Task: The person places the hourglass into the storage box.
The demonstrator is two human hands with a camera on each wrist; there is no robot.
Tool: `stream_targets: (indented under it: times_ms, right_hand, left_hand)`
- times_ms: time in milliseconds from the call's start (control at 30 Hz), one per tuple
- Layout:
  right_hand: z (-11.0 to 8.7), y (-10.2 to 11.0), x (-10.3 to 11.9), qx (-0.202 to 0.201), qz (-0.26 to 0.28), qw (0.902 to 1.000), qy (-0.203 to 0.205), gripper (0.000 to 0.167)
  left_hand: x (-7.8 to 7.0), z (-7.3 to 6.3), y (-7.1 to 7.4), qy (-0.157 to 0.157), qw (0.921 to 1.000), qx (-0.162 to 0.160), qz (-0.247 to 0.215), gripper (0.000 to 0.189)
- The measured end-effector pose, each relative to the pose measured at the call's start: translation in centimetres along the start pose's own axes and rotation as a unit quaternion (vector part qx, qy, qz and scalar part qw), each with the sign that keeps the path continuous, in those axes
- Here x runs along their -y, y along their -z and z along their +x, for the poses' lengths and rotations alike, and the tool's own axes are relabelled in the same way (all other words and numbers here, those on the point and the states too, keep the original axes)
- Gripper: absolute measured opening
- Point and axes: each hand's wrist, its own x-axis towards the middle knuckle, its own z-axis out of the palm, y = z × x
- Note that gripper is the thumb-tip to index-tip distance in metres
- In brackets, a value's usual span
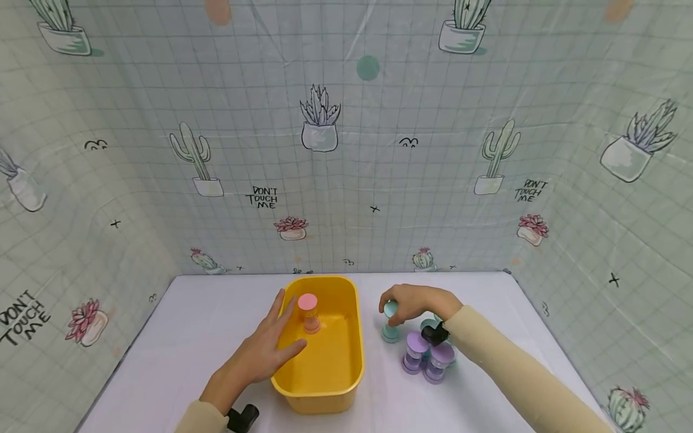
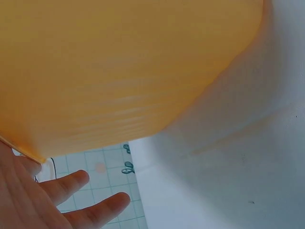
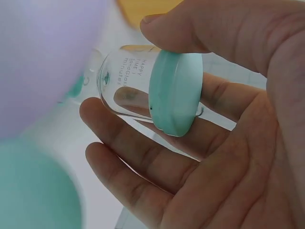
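My right hand [image 1: 414, 299] grips a teal-capped sand timer [image 1: 390, 333] by its upper end. The right wrist view shows my thumb on its teal cap [image 3: 176, 95] and my fingers around the clear glass. My left hand [image 1: 258, 353] spreads over the left rim of a yellow plastic tub [image 1: 330, 367], fingers straight. In the left wrist view, these fingers [image 2: 102, 210] lie beside the tub's outer wall [image 2: 119, 71]. One pink-topped sand timer [image 1: 309, 314] stands upright inside the tub, near its far left.
Two purple sand timers [image 1: 415, 349] stand right of the tub, below my right wrist. Behind them are teal timers [image 1: 429, 325], partly hidden by my wrist and its black strap camera. A white table [image 1: 146, 367] meets a cactus-print backdrop [image 1: 346, 180] at the back and sides.
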Motion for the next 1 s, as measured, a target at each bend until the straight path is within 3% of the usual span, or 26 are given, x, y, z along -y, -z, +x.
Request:
stream_targets:
  times_ms: [200,500,1000]
  right_hand:
    - [0.5,1.4,1.7,-0.027,-0.007,0.9995,0.017,0.036]
    - [0.6,4.6,4.1,-0.052,0.03,0.9974,0.039,0.039]
    - [0.0,8.9,7.7,-0.095,0.005,0.9926,0.075,0.035]
  left_hand:
    - [0.1,-0.3,0.2,-0.002,0.9999,-0.008,0.009,0.09]
    - [0.3,-0.6,-0.1,0.0,0.9999,-0.014,-0.005,0.089]
    - [0.5,0.1,-0.1,-0.013,0.9998,-0.013,0.006,0.089]
